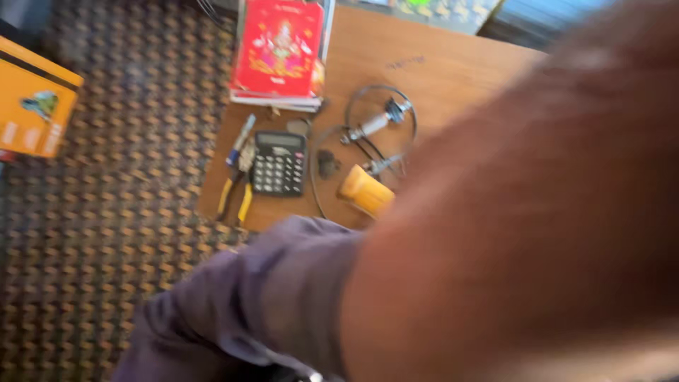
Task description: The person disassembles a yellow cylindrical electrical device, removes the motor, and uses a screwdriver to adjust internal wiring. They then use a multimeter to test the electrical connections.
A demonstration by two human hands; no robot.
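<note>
Brown, blurred arm [537,233] fills the near view, purple sleeve [269,297] below it. Neither hand shows, so whether the fingers are apart or closed cannot be told. Nearest the arm's edge lies an orange-handled iron [366,191] on the table [438,64], untouched. Beyond it are a wire loop [382,95], a calculator [280,163] and pliers [237,185]. Judgement: nothing is in hand, and any pickup needs the arm clear first.

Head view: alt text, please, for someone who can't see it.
A blurred forearm in a purple sleeve fills the lower right. Behind it, a wooden table holds a black calculator, yellow-handled pliers and a red picture book.
</note>
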